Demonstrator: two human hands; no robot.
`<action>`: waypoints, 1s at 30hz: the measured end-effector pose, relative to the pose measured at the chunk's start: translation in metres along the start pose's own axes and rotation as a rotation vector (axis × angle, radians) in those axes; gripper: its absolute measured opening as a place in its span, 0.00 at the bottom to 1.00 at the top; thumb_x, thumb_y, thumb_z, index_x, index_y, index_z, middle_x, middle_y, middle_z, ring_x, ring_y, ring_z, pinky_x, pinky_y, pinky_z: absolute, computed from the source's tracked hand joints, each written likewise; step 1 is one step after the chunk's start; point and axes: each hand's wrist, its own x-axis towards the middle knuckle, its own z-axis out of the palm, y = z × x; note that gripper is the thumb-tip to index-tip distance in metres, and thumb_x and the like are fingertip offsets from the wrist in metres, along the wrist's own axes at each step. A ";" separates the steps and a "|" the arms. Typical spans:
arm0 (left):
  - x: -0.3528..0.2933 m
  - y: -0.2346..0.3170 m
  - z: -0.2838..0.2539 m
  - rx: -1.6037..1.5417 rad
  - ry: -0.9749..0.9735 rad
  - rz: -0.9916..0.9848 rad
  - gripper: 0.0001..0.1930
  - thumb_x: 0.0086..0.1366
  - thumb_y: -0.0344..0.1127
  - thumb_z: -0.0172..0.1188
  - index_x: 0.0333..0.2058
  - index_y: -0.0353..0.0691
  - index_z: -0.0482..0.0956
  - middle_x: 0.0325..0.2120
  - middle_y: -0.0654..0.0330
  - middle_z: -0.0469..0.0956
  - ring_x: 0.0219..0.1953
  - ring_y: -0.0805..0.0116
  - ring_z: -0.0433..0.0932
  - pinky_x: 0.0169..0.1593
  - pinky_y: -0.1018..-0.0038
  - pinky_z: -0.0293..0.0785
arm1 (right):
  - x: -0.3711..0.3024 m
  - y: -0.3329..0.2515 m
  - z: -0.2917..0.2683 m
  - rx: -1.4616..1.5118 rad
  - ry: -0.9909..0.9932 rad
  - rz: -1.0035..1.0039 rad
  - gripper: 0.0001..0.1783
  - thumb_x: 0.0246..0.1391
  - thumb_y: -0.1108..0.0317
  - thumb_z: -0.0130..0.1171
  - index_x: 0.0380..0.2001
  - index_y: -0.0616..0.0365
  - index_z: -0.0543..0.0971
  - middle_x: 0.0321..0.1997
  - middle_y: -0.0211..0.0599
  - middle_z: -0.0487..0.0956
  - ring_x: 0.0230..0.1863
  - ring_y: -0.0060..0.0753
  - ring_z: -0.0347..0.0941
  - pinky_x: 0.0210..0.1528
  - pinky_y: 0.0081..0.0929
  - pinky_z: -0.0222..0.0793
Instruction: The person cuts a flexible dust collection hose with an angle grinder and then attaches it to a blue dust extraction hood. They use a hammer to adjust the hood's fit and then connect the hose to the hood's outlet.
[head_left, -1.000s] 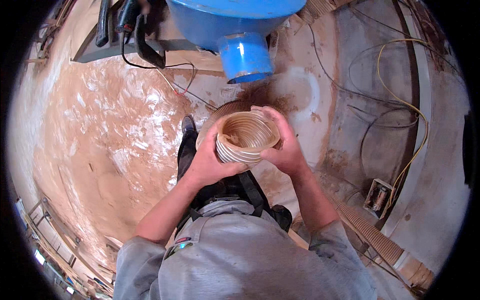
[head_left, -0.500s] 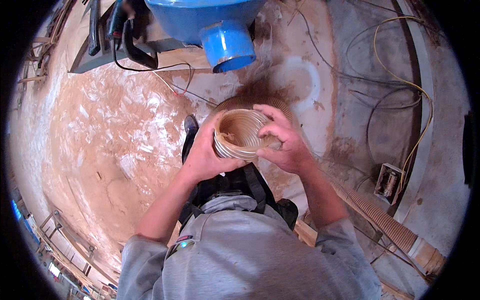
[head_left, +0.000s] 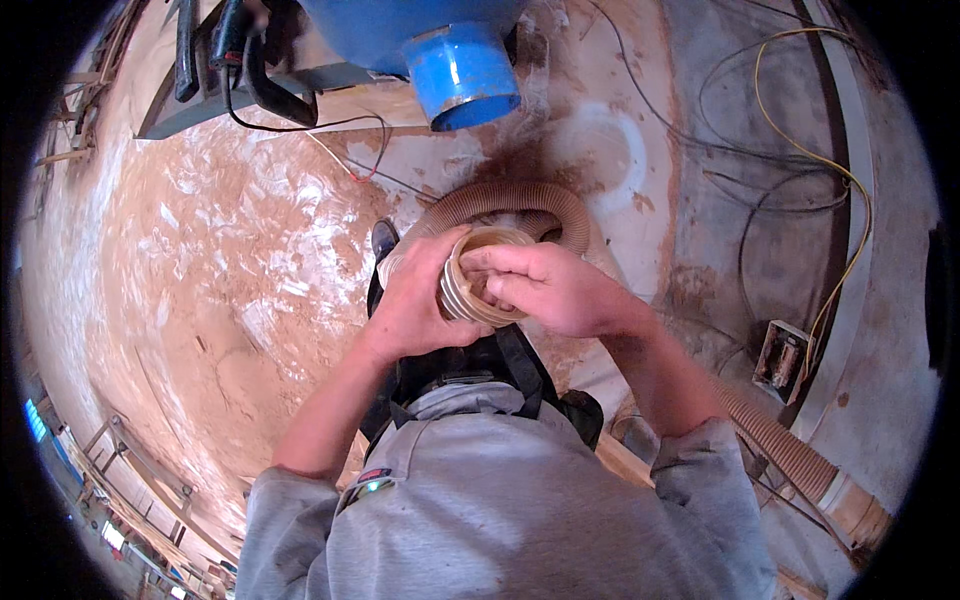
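Observation:
The open end of a ribbed, see-through flexible hose (head_left: 457, 296) is held up in front of my body. My left hand (head_left: 412, 300) wraps round its left side, with the thumb along the near side. My right hand (head_left: 562, 288) reaches over the right rim, its fingers curled and pinched inside the mouth. Whatever lies between those fingertips is hidden. Beyond my hands, a length of brown ribbed hose (head_left: 515, 203) bends across the floor. Above it juts a round blue metal outlet pipe (head_left: 462, 75), apart from the hose.
A corded power tool (head_left: 250, 70) rests at the upper left. Brown dust and pale scraps cover the floor (head_left: 230, 250). Black cables and a yellow cable (head_left: 862, 220) run along the right, beside a small open electrical box (head_left: 782, 360). More ribbed hose (head_left: 775, 435) stretches toward the lower right.
My right hand has moved from gripping the hose's right rim to putting its fingers inside the mouth. The hose end has turned and shifted slightly right. My left hand keeps its grip.

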 end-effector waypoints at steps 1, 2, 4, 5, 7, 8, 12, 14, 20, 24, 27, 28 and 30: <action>0.000 0.000 -0.002 -0.006 -0.015 -0.011 0.48 0.38 0.44 0.76 0.59 0.33 0.65 0.51 0.46 0.73 0.53 0.46 0.71 0.59 0.58 0.67 | 0.002 0.000 0.000 -0.066 0.010 -0.005 0.19 0.56 0.66 0.54 0.48 0.65 0.76 0.41 0.51 0.81 0.43 0.40 0.78 0.46 0.34 0.72; 0.000 0.000 -0.003 -0.013 -0.030 -0.021 0.48 0.38 0.44 0.76 0.59 0.33 0.65 0.50 0.46 0.73 0.53 0.46 0.71 0.59 0.58 0.67 | 0.003 0.001 0.001 -0.131 0.019 -0.010 0.18 0.55 0.66 0.54 0.46 0.64 0.77 0.40 0.51 0.81 0.41 0.41 0.79 0.45 0.34 0.72; 0.001 0.000 -0.006 0.020 -0.049 0.004 0.49 0.38 0.45 0.76 0.59 0.33 0.65 0.50 0.46 0.73 0.53 0.47 0.71 0.59 0.58 0.67 | 0.006 0.000 -0.002 -0.314 0.010 -0.004 0.15 0.56 0.66 0.54 0.43 0.63 0.79 0.38 0.48 0.81 0.39 0.38 0.79 0.44 0.33 0.72; 0.002 0.001 -0.007 0.035 -0.057 0.016 0.49 0.38 0.45 0.76 0.59 0.33 0.65 0.50 0.46 0.74 0.53 0.47 0.71 0.59 0.58 0.67 | 0.006 -0.002 -0.009 -0.430 -0.009 0.007 0.14 0.57 0.67 0.55 0.42 0.64 0.80 0.38 0.45 0.82 0.39 0.35 0.78 0.44 0.31 0.72; 0.002 0.003 -0.012 0.054 -0.111 0.000 0.48 0.41 0.44 0.75 0.61 0.34 0.64 0.49 0.46 0.74 0.54 0.48 0.71 0.59 0.59 0.67 | 0.005 -0.007 -0.017 -0.513 -0.024 0.024 0.12 0.58 0.67 0.55 0.38 0.64 0.82 0.36 0.43 0.82 0.38 0.33 0.78 0.43 0.29 0.72; 0.002 0.004 -0.014 0.064 -0.138 -0.009 0.47 0.43 0.44 0.75 0.62 0.35 0.64 0.49 0.47 0.74 0.54 0.49 0.72 0.59 0.59 0.67 | 0.005 -0.012 -0.020 -0.480 -0.020 0.030 0.12 0.57 0.66 0.55 0.37 0.64 0.82 0.34 0.44 0.82 0.37 0.35 0.79 0.41 0.29 0.72; -0.005 -0.005 -0.016 -0.429 -0.146 -0.307 0.46 0.52 0.39 0.71 0.67 0.39 0.57 0.51 0.46 0.74 0.55 0.49 0.71 0.61 0.61 0.65 | 0.004 -0.010 -0.021 -0.542 -0.144 0.054 0.14 0.55 0.61 0.55 0.34 0.61 0.81 0.32 0.52 0.79 0.33 0.50 0.77 0.38 0.37 0.71; -0.002 -0.014 -0.010 -0.151 -0.171 -0.005 0.48 0.50 0.40 0.72 0.67 0.39 0.57 0.53 0.45 0.72 0.57 0.47 0.70 0.62 0.61 0.64 | 0.001 -0.001 -0.016 -0.482 -0.063 0.020 0.13 0.55 0.63 0.55 0.35 0.61 0.81 0.32 0.50 0.80 0.33 0.45 0.77 0.38 0.35 0.71; 0.014 0.017 0.008 -0.064 0.041 -0.026 0.55 0.39 0.45 0.79 0.63 0.30 0.58 0.55 0.43 0.70 0.59 0.46 0.70 0.63 0.60 0.64 | -0.005 -0.011 -0.012 -0.184 0.044 -0.002 0.11 0.56 0.69 0.57 0.38 0.64 0.82 0.34 0.38 0.82 0.35 0.29 0.77 0.41 0.27 0.72; 0.022 0.035 0.012 0.010 0.104 -0.016 0.50 0.38 0.45 0.77 0.59 0.29 0.64 0.53 0.40 0.71 0.56 0.43 0.71 0.60 0.58 0.68 | -0.007 -0.011 -0.021 -0.149 0.086 -0.054 0.11 0.57 0.71 0.56 0.38 0.66 0.82 0.35 0.34 0.81 0.35 0.24 0.75 0.41 0.23 0.71; 0.029 0.037 0.008 0.042 0.066 -0.018 0.47 0.40 0.47 0.76 0.57 0.33 0.65 0.50 0.43 0.74 0.53 0.46 0.75 0.56 0.59 0.71 | -0.011 -0.007 -0.021 -0.088 0.146 -0.048 0.11 0.56 0.71 0.57 0.38 0.66 0.82 0.35 0.34 0.81 0.36 0.23 0.75 0.40 0.22 0.71; 0.029 0.038 0.008 0.059 0.044 -0.021 0.47 0.40 0.48 0.76 0.57 0.34 0.66 0.49 0.44 0.75 0.52 0.48 0.76 0.55 0.60 0.72 | -0.011 -0.006 -0.022 -0.055 0.132 -0.012 0.11 0.56 0.71 0.57 0.38 0.65 0.82 0.35 0.34 0.81 0.36 0.24 0.75 0.40 0.23 0.71; 0.028 0.038 0.008 0.057 0.045 -0.038 0.45 0.41 0.49 0.75 0.56 0.35 0.67 0.49 0.44 0.75 0.51 0.48 0.76 0.55 0.60 0.72 | -0.012 -0.006 -0.025 0.008 0.100 0.057 0.11 0.56 0.70 0.57 0.38 0.64 0.82 0.35 0.35 0.81 0.36 0.24 0.76 0.40 0.24 0.71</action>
